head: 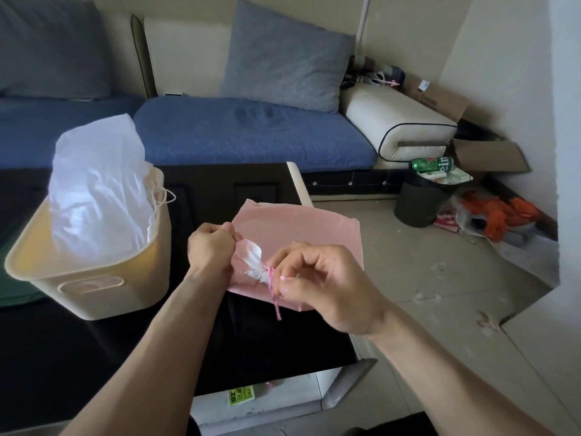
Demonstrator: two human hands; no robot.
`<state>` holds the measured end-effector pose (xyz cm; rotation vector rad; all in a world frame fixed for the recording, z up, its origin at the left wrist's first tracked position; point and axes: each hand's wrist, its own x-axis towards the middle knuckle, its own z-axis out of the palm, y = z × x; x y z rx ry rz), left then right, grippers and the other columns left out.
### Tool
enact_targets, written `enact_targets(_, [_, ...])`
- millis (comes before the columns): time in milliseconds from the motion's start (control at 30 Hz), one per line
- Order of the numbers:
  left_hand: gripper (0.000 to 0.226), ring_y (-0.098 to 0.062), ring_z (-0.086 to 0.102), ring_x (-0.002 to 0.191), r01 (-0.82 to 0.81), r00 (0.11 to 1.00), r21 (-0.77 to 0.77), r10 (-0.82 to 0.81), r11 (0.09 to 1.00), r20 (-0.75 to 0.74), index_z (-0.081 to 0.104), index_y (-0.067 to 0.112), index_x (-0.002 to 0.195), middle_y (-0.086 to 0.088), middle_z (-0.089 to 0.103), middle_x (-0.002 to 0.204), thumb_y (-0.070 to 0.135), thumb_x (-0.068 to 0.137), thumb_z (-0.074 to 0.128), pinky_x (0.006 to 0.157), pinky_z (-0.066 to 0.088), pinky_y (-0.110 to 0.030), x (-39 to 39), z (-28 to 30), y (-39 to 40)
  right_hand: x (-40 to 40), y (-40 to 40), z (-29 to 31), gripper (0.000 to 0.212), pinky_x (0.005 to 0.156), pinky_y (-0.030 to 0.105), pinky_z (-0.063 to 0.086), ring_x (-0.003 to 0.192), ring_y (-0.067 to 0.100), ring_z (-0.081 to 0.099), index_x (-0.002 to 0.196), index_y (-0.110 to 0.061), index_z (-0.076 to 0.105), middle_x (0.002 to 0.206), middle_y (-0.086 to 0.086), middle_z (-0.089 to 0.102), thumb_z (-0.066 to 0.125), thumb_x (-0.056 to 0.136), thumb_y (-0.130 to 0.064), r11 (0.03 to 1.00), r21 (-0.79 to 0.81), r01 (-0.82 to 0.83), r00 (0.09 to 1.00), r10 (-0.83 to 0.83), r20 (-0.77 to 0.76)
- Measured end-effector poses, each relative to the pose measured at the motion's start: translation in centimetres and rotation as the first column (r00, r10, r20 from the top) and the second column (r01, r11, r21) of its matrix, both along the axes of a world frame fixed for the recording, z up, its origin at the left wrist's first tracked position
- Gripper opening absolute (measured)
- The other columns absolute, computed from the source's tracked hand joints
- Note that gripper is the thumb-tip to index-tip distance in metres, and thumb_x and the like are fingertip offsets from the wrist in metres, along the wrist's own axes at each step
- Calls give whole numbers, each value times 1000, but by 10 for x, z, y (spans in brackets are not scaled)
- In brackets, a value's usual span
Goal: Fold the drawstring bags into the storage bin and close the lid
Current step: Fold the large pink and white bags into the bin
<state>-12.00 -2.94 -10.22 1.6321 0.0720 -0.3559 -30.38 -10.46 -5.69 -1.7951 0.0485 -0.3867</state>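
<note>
A pink drawstring bag [314, 228] lies flat over the right edge of the dark table [125, 357]. My left hand [212, 247] pinches the bag's bunched near corner, where white lining shows. My right hand [327, 278] pinches the pink drawstring [273, 287], whose ends hang down. To the left stands the cream storage bin [94, 278], with white bags [97, 190] piled up above its rim and white cords hanging over its right side. No lid is in view.
A blue sofa [251, 133] with grey cushions runs behind the table. On the floor to the right stand a dark trash can [418, 202] with a green can on top, cardboard boxes [490, 155] and orange clutter [503, 215].
</note>
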Motion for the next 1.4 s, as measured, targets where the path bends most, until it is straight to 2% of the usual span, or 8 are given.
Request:
enact_targets(267, [12, -15, 64, 71, -13, 977, 60, -1, 998, 214, 64, 9, 87, -2, 69, 76, 7, 91, 52, 56, 46, -25, 4, 2, 8, -3, 4, 2, 12, 83, 29, 53, 91, 13, 68, 71, -13, 67, 89, 0, 71, 68, 82, -8, 993, -99, -61, 994, 51, -98])
enact_targets(467, [32, 0, 57, 58, 265, 815, 203, -331, 943, 476, 60, 15, 83, 6, 63, 69, 39, 101, 48, 59, 44, -21, 7, 23, 25, 3, -15, 4, 23, 76, 38, 56, 84, 25, 69, 79, -11, 75, 87, 13, 71, 58, 92, -21, 870, 490, 50, 998, -32, -45])
enact_targets(600, [68, 2, 61, 107, 724, 579, 249, -764, 643, 286, 69, 30, 112, 18, 69, 111, 81, 87, 32, 100, 41, -29, 8, 34, 51, 11, -34, -2, 22, 65, 33, 60, 80, 24, 73, 89, -2, 69, 92, 17, 71, 56, 100, -16, 471, 854, 221, 969, -204, -139])
enact_targets(700, [61, 5, 62, 87, 676, 410, 567, -879, 471, 242, 70, 35, 95, 22, 68, 93, 87, 77, 43, 76, 47, -16, 5, 27, 57, 14, -46, -11, 23, 73, 38, 62, 87, 26, 72, 93, -4, 69, 99, 17, 70, 58, 98, -24, 434, 860, 269, 960, -195, -202])
enact_targets(867, [59, -5, 61, 72, 485, 581, 644, -769, 591, 267, 58, 27, 85, 6, 65, 81, 82, 72, 41, 58, 41, -21, 16, 13, 48, 14, -65, -19, 49, 66, 29, 49, 70, 17, 64, 99, -12, 67, 88, 7, 68, 60, 87, -60, 732, 541, 414, 883, -178, -435])
enact_targets(1000, [59, -8, 56, 79, 397, 707, 696, -683, 599, 184, 45, 20, 97, -2, 58, 103, 77, 83, 42, 59, 38, -25, 28, -7, 41, 2, -78, -31, 62, 94, 34, 48, 96, 18, 64, 112, -20, 74, 105, 4, 72, 64, 78, -71, 986, 78, 146, 769, -64, -636])
enact_targets(1233, [74, -17, 61, 93, 339, 795, 649, -576, 681, 190, 39, 13, 120, -4, 59, 112, 78, 83, 44, 72, 48, -33, 22, -11, 32, 17, -81, -63, 67, 71, 34, 46, 67, 20, 61, 92, 7, 63, 75, 10, 64, 49, 98, -58, 922, -188, 339, 669, -376, -641])
enact_targets(1400, [58, -32, 41, 126, 89, 676, 688, -551, 720, 489, 45, 17, 137, -12, 44, 136, 51, 91, 54, 107, 38, -47, -2, 3, 24, 26, -87, -71, 40, 62, 32, 40, 61, 21, 56, 78, -14, 59, 68, 8, 57, 54, 94, -51, 895, -291, 337, 611, -443, -656])
